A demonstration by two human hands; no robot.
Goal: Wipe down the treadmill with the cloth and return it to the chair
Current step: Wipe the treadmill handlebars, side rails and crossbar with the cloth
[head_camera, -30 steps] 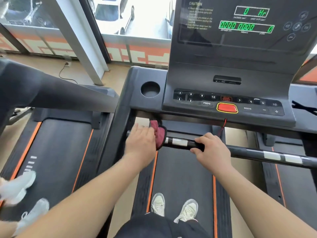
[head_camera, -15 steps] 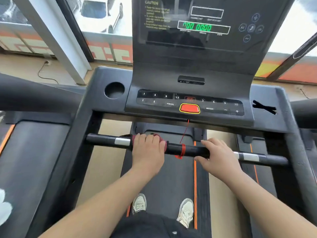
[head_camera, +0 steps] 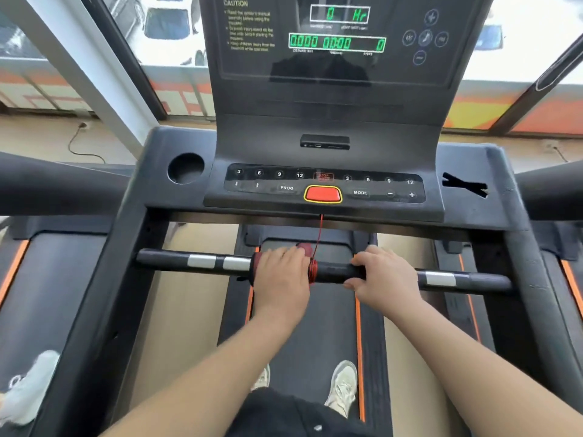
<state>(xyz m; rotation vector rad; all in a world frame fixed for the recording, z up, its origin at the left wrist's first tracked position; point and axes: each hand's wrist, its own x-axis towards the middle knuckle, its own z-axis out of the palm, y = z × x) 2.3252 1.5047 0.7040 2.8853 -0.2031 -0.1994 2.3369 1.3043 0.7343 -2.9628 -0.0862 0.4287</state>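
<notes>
I stand on a black treadmill whose console (head_camera: 325, 146) fills the upper middle of the view. A black crossbar (head_camera: 202, 261) with silver bands runs across below it. My left hand (head_camera: 279, 275) presses a dark red cloth (head_camera: 256, 259) around the bar near its middle; only the cloth's edges show around my fingers. My right hand (head_camera: 383, 279) grips the bare bar just to the right. A red safety cord (head_camera: 313, 271) is coiled around the bar between my hands. No chair is in view.
The belt (head_camera: 315, 326) with orange side lines lies below, with my two shoes on it. A round cup holder (head_camera: 185, 168) sits left of the buttons. Neighbouring treadmills flank both sides; another person's white shoe (head_camera: 28, 389) is at the lower left. Windows are ahead.
My left hand has slid the cloth rightward along the bar, from its left end to the red cord coil. My right hand stays on the bar. My view has turned to face the console.
</notes>
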